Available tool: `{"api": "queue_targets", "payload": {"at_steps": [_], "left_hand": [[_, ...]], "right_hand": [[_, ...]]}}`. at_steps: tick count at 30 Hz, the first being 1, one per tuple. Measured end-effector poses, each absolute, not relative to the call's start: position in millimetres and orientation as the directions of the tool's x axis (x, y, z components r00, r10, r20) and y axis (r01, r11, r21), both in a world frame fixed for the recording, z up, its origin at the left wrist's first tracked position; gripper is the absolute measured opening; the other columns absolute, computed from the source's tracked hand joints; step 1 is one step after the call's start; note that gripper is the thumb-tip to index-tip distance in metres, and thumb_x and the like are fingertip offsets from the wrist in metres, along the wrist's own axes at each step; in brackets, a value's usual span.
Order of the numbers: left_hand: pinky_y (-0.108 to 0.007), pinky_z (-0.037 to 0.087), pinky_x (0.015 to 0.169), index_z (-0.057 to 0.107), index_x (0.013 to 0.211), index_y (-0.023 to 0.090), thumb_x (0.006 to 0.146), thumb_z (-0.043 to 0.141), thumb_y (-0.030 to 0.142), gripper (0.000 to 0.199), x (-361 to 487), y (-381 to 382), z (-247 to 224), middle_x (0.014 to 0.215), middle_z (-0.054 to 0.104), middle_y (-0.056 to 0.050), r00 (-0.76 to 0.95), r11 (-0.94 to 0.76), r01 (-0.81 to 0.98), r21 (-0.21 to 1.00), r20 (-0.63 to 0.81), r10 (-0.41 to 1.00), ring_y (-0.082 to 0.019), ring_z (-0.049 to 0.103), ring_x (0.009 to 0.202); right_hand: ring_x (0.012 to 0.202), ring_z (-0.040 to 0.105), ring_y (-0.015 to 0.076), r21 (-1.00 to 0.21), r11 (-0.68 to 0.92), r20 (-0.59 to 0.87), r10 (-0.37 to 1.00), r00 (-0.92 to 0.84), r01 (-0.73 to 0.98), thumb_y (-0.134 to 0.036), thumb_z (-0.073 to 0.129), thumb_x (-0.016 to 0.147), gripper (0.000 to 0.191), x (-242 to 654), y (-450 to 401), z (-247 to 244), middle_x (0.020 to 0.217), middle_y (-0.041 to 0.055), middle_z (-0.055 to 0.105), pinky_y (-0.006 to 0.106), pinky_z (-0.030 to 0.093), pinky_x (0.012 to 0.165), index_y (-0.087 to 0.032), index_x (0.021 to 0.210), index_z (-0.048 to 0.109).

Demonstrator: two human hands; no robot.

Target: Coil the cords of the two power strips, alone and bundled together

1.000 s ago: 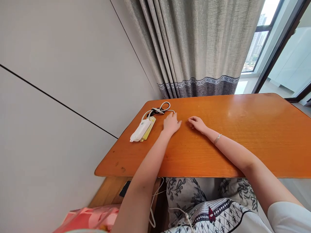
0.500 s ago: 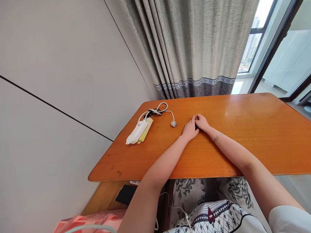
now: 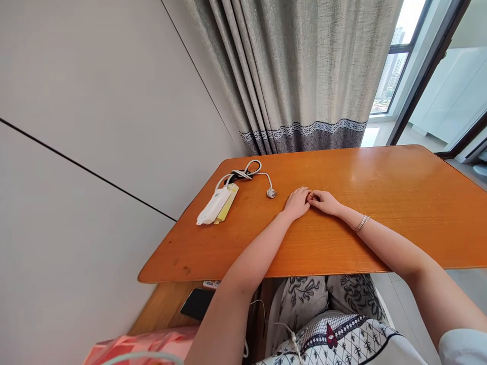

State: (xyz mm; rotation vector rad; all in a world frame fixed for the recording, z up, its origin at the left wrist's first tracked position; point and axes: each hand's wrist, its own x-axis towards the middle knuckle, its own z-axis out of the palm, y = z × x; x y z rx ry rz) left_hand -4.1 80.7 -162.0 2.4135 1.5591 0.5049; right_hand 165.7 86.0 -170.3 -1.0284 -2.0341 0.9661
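My left hand [image 3: 297, 204] lies palm down on the orange-brown wooden table [image 3: 395, 203], fingers stretched out. Against its fingertips rests my right hand [image 3: 324, 201], with thumb and fingers drawn together in a pinch. Whether anything is between those fingers is hidden. To the left of my hands, nearest the left one, is a grey plug [image 3: 271, 193] on a looped white cable [image 3: 254, 167]. The cable leads to a white power strip [image 3: 213, 207], which lies beside a yellow one [image 3: 227, 204].
A grey curtain [image 3: 304, 71] hangs behind the table, and a pale wall [image 3: 95, 101] runs along the left. Below the table's front edge, a black phone [image 3: 197, 304] lies on a wooden surface near a pink bag [image 3: 152, 344]. A window stands at the upper right.
My right hand has slid right and a little nearer, turning more sideways, with its forearm swung right. My left fingers now lie lower and flatter. The cables and strips have not moved.
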Motion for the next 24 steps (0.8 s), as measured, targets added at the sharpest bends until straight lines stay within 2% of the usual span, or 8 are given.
{"api": "queue_targets", "payload": {"at_steps": [8, 24], "left_hand": [[-0.045, 0.038, 0.123, 0.063, 0.133, 0.012, 0.088, 0.054, 0.012, 0.046, -6.1, 81.8, -163.4, 0.15, 0.058, -0.015, 0.398, -0.43, 0.835, 0.344, 0.164, 0.903, -0.03, 0.05, 0.143], [-0.045, 0.037, 0.124, 0.061, 0.136, 0.011, 0.088, 0.053, 0.01, 0.049, -8.6, 84.1, -167.9, 0.152, 0.056, -0.017, 0.412, -0.444, 0.834, 0.327, 0.165, 0.896, -0.029, 0.048, 0.145]], "right_hand": [[0.066, 0.047, 0.0133, -0.763, 0.49, 0.256, 0.828, -0.498, 0.422, -0.026, 0.055, 0.086, 0.007, 163.5, 84.6, -168.7, 0.073, -0.0018, 0.059, 0.027, 0.037, 0.068, -0.021, 0.082, 0.058], [0.07, 0.052, 0.0147, -0.692, 0.544, 0.284, 0.81, -0.513, 0.475, -0.022, 0.055, 0.089, 0.007, 162.8, 82.6, -168.2, 0.078, 0.0005, 0.064, 0.027, 0.039, 0.07, -0.021, 0.084, 0.059]]}}
